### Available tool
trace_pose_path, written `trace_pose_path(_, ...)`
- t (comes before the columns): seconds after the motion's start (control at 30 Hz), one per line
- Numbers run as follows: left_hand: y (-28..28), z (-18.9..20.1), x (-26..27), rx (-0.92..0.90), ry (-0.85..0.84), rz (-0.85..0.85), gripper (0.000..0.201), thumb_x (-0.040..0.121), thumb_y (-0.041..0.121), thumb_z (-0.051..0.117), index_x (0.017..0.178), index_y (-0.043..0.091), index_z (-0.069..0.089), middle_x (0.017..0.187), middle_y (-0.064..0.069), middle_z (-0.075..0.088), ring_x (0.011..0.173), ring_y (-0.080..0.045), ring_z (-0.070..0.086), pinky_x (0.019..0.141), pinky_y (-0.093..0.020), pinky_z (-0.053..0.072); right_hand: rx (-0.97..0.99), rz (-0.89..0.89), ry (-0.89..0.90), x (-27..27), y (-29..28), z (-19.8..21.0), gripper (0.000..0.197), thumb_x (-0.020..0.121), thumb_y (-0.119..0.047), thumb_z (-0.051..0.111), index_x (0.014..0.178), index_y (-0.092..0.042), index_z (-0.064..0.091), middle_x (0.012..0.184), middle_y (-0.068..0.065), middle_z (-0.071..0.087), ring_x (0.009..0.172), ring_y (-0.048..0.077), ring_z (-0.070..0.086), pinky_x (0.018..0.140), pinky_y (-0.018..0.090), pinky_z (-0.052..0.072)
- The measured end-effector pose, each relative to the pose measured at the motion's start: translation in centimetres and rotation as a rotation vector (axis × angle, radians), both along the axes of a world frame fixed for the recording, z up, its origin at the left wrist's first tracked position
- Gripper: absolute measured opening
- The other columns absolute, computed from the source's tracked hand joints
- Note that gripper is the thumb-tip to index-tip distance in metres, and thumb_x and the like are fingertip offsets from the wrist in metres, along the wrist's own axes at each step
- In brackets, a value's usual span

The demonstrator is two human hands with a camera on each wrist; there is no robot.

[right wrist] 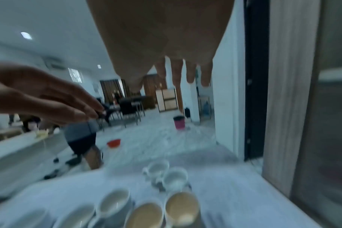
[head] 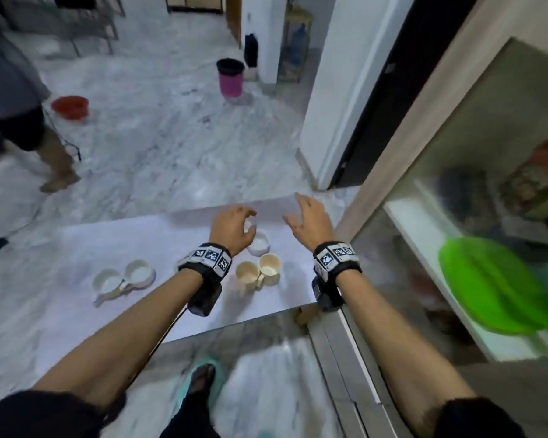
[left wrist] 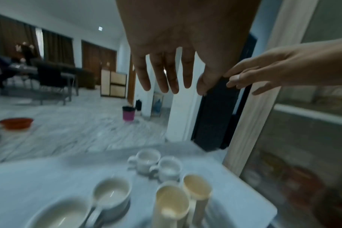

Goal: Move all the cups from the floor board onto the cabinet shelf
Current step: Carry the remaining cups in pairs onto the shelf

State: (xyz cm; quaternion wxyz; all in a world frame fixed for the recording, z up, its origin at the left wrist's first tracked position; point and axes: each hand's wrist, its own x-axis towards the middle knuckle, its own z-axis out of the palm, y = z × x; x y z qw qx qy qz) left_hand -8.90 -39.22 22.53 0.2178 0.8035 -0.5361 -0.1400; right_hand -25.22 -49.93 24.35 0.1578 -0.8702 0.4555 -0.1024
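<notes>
Your left hand [head: 231, 229] hovers above the far pair of white cups [head: 259, 243] with its fingers spread and hanging loose, holding nothing. Your right hand [head: 310, 221] hangs beside it, nearer the cabinet, also spread wide and holding nothing. In the left wrist view the two hands are close together, fingertips near each other.

All six cups stand on the white floor board [head: 114, 241], in three pairs. The two white cups under your left hand touch each other and look empty inside. Just nearer to you stand two taller cream cups [head: 260, 270], side by side and touching, open mouths up; their insides are pale, and blur hides whether anything is in them. Well to the left sits a pair of wide white cups [head: 124, 278], touching, handles pointing toward you, with nothing visible in them.

The board's right edge runs just beside the cabinet frame [head: 393, 172], and the cream cups stand near that edge. The cabinet shelf [head: 424, 222] lies to your right behind the frame; on it rest a bright green plate [head: 491, 289] near the front and some dark and patterned items further back, too blurred to name. Bare shelf shows between the green plate and those items.

On the marble floor beyond the board stand a red bowl [head: 70, 106] and a pink bin [head: 231, 78], well apart from the cups. Another person's leg [head: 49, 153] is at the far left.
</notes>
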Motion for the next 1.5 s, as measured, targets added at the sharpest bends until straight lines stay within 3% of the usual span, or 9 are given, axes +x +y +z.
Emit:
trace_pose_path(0.13, 3.2, -8.8, 2.6, 0.232, 0.047, 0.016, 0.052, 0.084, 0.035, 0.06, 0.132, 0.017, 0.051, 0.13, -0.01, 0.053, 0.118, -0.03, 0.053, 0.091, -0.042, 0.048, 0.069, -0.002, 0.097, 3.3, 2.7, -10.0, 0.059, 0.092, -0.035, 0.053, 0.144, -0.012, 0.039, 0.143, 0.012, 0.045, 0.134, 0.032, 0.037, 0.104, 0.044, 0.036)
trace_pose_path(0.33, 1.0, -16.9, 3.2, 0.392, 0.095, -0.081, 0.077, 0.079, 0.041, 0.067, 0.144, 0.016, 0.034, 0.145, -0.012, 0.037, 0.13, -0.033, 0.041, 0.098, -0.042, 0.042, 0.178, 0.001, 0.368, 4.2, 1.3, -19.8, 0.073, 0.086, -0.018, 0.062, 0.151, -0.018, 0.027, 0.153, 0.012, 0.033, 0.141, 0.032, 0.029, 0.108, 0.045, 0.036)
trace_pose_path(0.57, -2.3, -23.8, 1.7, 0.503, 0.125, -0.153, 0.09, 0.078, 0.04, 0.068, 0.151, 0.015, 0.021, 0.156, -0.016, 0.021, 0.14, -0.033, 0.028, 0.105, -0.046, 0.04, 0.262, 0.045, 0.501, 5.5, -1.1, -25.7, 0.087, 0.083, -0.011, 0.065, 0.153, -0.029, 0.017, 0.162, 0.007, 0.013, 0.144, 0.034, 0.021, 0.109, 0.049, 0.034)
trace_pose_path(0.73, -4.2, -26.3, 2.1, 0.584, 0.085, -0.217, 0.091, 0.075, 0.038, 0.073, 0.149, 0.02, 0.023, 0.15, -0.014, 0.028, 0.133, -0.034, 0.035, 0.1, -0.047, 0.043, 0.373, 0.002, 0.459, 6.4, -1.5, -27.9, 0.082, 0.085, -0.008, 0.064, 0.151, -0.034, 0.023, 0.162, 0.006, 0.013, 0.141, 0.041, 0.025, 0.106, 0.054, 0.037)
trace_pose_path(0.87, -4.7, -26.3, 2.2, 0.601, 0.129, -0.234, 0.082, 0.073, 0.027, 0.074, 0.143, 0.021, 0.032, 0.138, -0.012, 0.037, 0.124, -0.035, 0.04, 0.089, -0.047, 0.047, 0.438, -0.137, 0.337, 5.8, -0.3, -28.1, 0.063, 0.084, -0.003, 0.053, 0.138, -0.032, 0.041, 0.145, 0.01, 0.032, 0.118, 0.04, 0.045, 0.084, 0.047, 0.049)
trace_pose_path(0.97, -4.6, -25.7, 2.4, 0.64, 0.094, -0.287, 0.078, 0.071, 0.023, 0.075, 0.139, 0.024, 0.035, 0.135, -0.012, 0.037, 0.122, -0.036, 0.042, 0.085, -0.046, 0.048, 0.494, -0.201, 0.359, 4.5, 0.9, -28.0, 0.071, 0.075, -0.003, 0.065, 0.135, -0.031, 0.039, 0.136, 0.013, 0.034, 0.113, 0.04, 0.046, 0.076, 0.045, 0.049)
trace_pose_path(1.23, -4.7, -20.7, -0.2, 0.618, 0.038, -0.36, 0.076, 0.069, 0.022, 0.075, 0.135, 0.032, 0.039, 0.133, -0.012, 0.037, 0.123, -0.034, 0.041, 0.084, -0.045, 0.048, 0.486, -0.273, 0.403, -2.3, 2.0, -23.5, 0.074, 0.066, -0.018, 0.078, 0.13, -0.025, 0.04, 0.129, 0.008, 0.039, 0.107, 0.038, 0.051, 0.071, 0.037, 0.04)
trace_pose_path(1.37, -5.2, -15.6, -3.0, 0.572, 0.029, -0.438, 0.08, 0.066, 0.025, 0.079, 0.135, 0.035, 0.041, 0.132, -0.014, 0.034, 0.122, -0.036, 0.042, 0.09, -0.046, 0.048, 0.482, -0.241, 0.44, -5.4, 1.3, -17.8, 0.084, 0.06, -0.029, 0.082, 0.132, -0.023, 0.039, 0.128, 0.01, 0.042, 0.112, 0.037, 0.051, 0.085, 0.045, 0.047)
trace_pose_path(1.5, -7.5, -7.7, -6.0, 0.512, -0.014, -0.516, 0.08, 0.064, 0.025, 0.078, 0.135, 0.037, 0.044, 0.128, -0.016, 0.039, 0.114, -0.038, 0.049, 0.093, -0.043, 0.049, 0.472, -0.193, 0.404, -8.9, -0.9, -9.5, 0.092, 0.055, -0.039, 0.083, 0.135, -0.024, 0.042, 0.128, 0.01, 0.051, 0.112, 0.036, 0.057, 0.087, 0.038, 0.049)
